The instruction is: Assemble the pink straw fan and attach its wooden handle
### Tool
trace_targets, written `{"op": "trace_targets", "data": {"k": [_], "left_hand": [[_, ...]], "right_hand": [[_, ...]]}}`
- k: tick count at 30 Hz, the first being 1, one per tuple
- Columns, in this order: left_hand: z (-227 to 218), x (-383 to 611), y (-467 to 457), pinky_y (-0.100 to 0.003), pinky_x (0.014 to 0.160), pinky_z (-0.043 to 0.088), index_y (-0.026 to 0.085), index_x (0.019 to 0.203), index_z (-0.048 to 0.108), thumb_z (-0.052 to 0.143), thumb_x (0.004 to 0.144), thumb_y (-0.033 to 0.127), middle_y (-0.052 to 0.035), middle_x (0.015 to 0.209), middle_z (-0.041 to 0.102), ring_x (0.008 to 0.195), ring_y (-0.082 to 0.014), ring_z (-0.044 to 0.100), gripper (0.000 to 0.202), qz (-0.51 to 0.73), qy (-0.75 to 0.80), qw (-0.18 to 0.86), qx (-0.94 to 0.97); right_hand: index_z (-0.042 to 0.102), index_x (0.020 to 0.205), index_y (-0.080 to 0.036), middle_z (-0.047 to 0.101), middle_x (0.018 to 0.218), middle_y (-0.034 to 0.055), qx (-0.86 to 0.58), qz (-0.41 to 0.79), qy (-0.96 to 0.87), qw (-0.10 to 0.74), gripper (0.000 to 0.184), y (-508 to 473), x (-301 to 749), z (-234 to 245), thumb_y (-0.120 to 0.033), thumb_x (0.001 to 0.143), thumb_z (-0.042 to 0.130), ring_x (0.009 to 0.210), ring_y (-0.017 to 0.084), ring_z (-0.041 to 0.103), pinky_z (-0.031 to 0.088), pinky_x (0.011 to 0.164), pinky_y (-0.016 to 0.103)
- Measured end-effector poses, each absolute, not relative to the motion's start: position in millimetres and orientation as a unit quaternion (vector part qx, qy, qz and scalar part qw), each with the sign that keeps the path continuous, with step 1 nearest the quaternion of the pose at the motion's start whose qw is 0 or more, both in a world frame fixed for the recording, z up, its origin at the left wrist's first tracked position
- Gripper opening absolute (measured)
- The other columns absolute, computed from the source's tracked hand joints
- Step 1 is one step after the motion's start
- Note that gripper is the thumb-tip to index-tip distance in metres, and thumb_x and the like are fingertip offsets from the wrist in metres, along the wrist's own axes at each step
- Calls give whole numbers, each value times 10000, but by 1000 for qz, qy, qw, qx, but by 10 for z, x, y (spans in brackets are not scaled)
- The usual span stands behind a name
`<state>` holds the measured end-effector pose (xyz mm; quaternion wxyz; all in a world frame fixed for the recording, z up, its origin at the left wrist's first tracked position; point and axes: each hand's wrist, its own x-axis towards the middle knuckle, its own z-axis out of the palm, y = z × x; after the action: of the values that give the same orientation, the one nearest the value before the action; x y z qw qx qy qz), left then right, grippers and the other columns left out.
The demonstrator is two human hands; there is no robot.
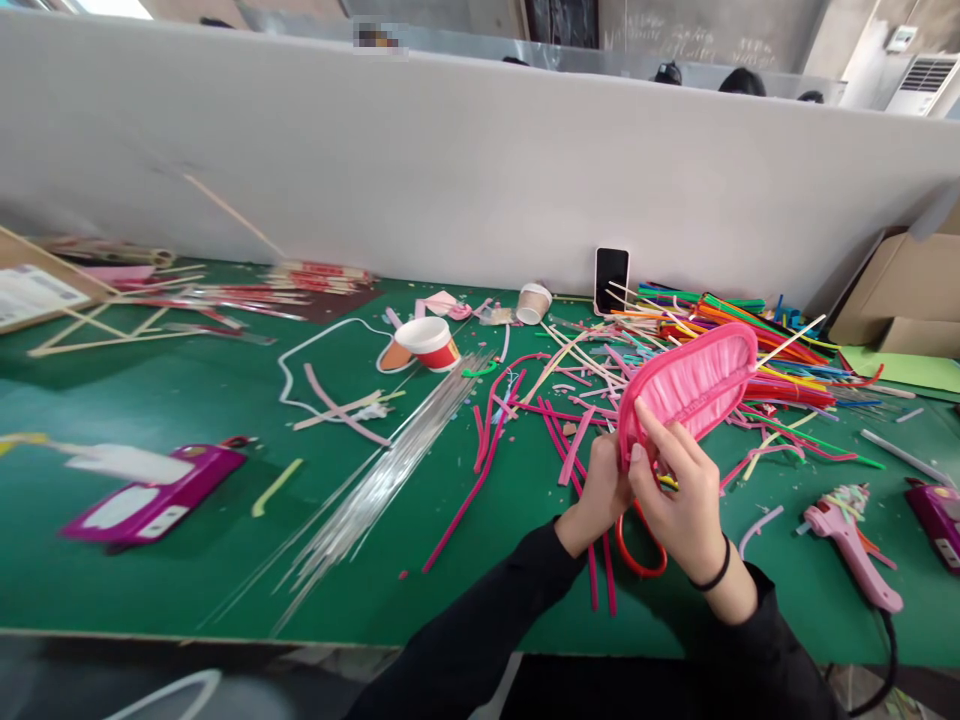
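Note:
A pink oval piece [694, 385] with a thick, soft-looking rim and a glossy, ribbed inside is held up over the table, tilted with its right end higher. My left hand [606, 485] is closed on its lower left end, the fingers partly hidden behind it. At the same end, my right hand [686, 490] has its thumb and fingers pressed against the rim and the inner face. Just below my hands lies a red-orange loop handle [641, 562], likely of scissors; the rest is covered. Pink pipe cleaners [480, 490] lie to the left of my hands.
Left of centre lie a bundle of thin clear rods [390, 480] and a paper cup [427, 343]. A pink glue gun [855, 550] rests at right, a purple device [157, 495] at left. Coloured pipe cleaners [795, 385] pile behind my hands; a phone [612, 280] leans on the partition [450, 170].

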<state>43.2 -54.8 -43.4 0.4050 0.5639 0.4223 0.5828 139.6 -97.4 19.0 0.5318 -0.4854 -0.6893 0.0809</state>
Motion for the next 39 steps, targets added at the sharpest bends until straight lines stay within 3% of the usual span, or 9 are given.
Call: {"op": "trace_targets", "data": {"k": [7, 20, 27, 32, 35, 39], "left_hand": [[-319, 453, -524, -230, 448, 284, 187, 525, 416, 652, 787, 394, 53, 483, 381, 480, -80, 319, 409, 557, 382, 413, 611], [-311, 447, -513, -252, 451, 260, 204, 519, 385, 577, 773, 293, 41, 472, 395, 479, -98, 336, 331, 528, 395, 381, 647], [-300, 453, -509, -261, 443, 251, 212, 510, 345, 580, 788, 318, 49, 461, 341, 462, -93, 300, 379, 534, 415, 367, 639], [-273, 445, -505, -265, 456, 298, 205, 568, 428, 584, 803, 297, 34, 504, 409, 493, -106, 360, 297, 538, 420, 361, 636], [-286, 442, -493, -257, 464, 311, 202, 594, 440, 595, 785, 295, 41, 517, 416, 506, -107, 366, 264, 535, 432, 362, 629], [-307, 442, -488, -240, 469, 296, 200, 591, 420, 559, 785, 316, 51, 519, 420, 505, -98, 358, 265, 537, 426, 367, 629]], "right_hand": [[719, 1025, -215, 699, 814, 38, -495, 52, -649, 575, 177, -952, 1405, 162, -227, 938, 566, 716, 154, 643, 548, 651, 277], [694, 1185, -261, 653, 867, 38, -473, 24, -679, 561, 294, -928, 1422, 88, -166, 939, 566, 770, 146, 652, 557, 692, 260], [556, 1384, -303, 613, 965, 57, -444, 16, -722, 531, 490, -921, 1478, 42, -88, 950, 485, 851, 150, 634, 557, 747, 265], [471, 1460, -264, 580, 1041, 91, -423, 27, -750, 508, 592, -909, 1481, 45, -39, 915, 428, 946, 174, 622, 562, 803, 291], [501, 1433, -254, 588, 1045, 95, -425, 27, -749, 508, 562, -902, 1469, 37, -44, 919, 420, 955, 176, 630, 567, 803, 295], [645, 1214, -253, 659, 970, 63, -449, 29, -710, 542, 362, -912, 1444, 50, -83, 933, 493, 887, 166, 668, 580, 777, 285]]}}
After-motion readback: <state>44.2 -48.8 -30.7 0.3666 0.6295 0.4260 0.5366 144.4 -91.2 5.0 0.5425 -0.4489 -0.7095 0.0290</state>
